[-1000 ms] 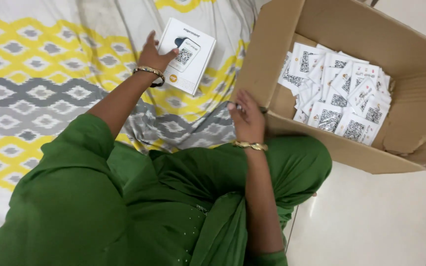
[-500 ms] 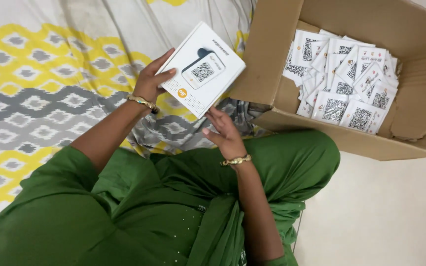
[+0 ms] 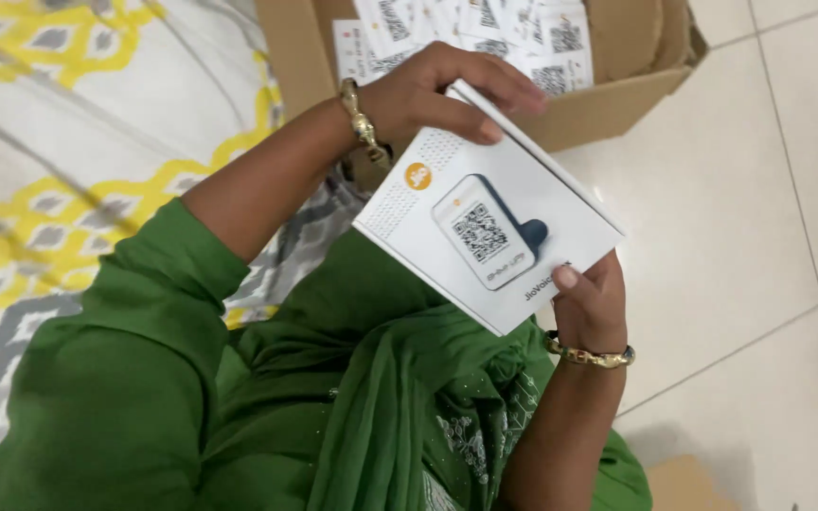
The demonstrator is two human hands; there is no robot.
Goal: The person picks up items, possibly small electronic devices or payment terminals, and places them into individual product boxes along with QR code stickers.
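A flat white product box (image 3: 489,227) with a picture of a small device and an orange dot on its lid is held over my lap in both hands. My left hand (image 3: 437,90) grips its upper edge, fingers curled over the top. My right hand (image 3: 591,301) holds its lower right corner, thumb on the lid. Both wrists wear gold bangles. Behind my left hand an open cardboard carton (image 3: 608,99) holds several white printed cards (image 3: 485,33).
A bedspread (image 3: 68,161) patterned in yellow, grey and white lies at the left. Pale floor tiles (image 3: 759,237) fill the right side. My green clothing (image 3: 333,407) covers the lower frame. A bit of brown cardboard (image 3: 688,483) shows at the bottom edge.
The white box was lifted off the bedspread by my left hand and brought over my lap. My right hand left the carton and took hold of the box's lower corner.
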